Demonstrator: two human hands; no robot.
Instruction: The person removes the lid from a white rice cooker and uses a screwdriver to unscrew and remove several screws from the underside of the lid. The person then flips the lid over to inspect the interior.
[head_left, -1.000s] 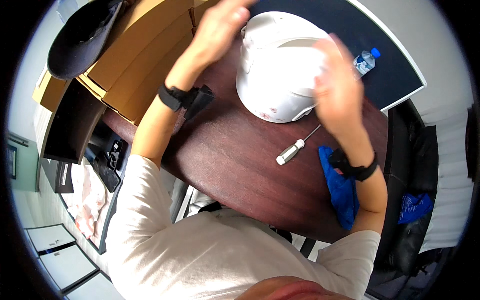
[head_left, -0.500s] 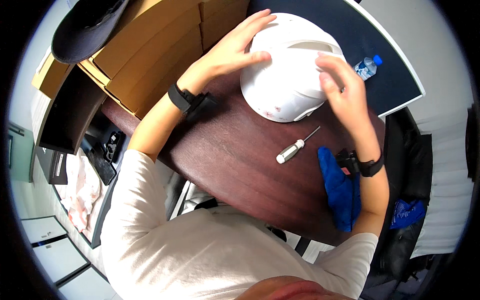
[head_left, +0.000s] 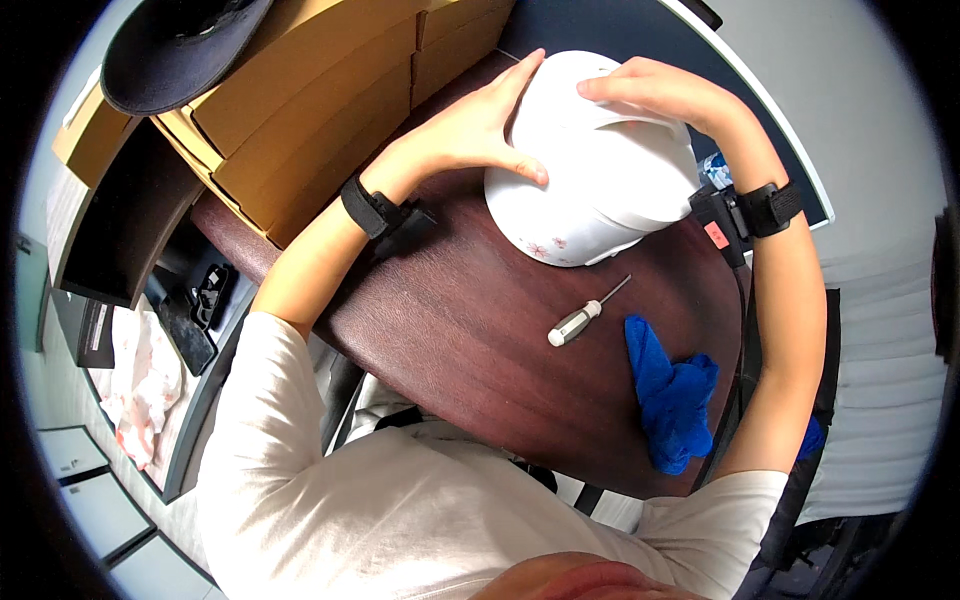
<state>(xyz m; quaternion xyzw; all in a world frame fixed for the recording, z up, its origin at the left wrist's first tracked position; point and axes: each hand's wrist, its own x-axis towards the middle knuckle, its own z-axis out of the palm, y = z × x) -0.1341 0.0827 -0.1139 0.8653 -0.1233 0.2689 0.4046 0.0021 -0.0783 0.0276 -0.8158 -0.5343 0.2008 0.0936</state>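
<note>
The big white pot (head_left: 580,165) with little pink flowers sits on the brown surface (head_left: 450,320). The left hand (head_left: 487,125) is spread wide against its left side. The right hand (head_left: 665,90) curls over its top; I cannot tell if it grips. A screwdriver (head_left: 575,325) and a blue cloth (head_left: 674,405) lie nearby.
</note>
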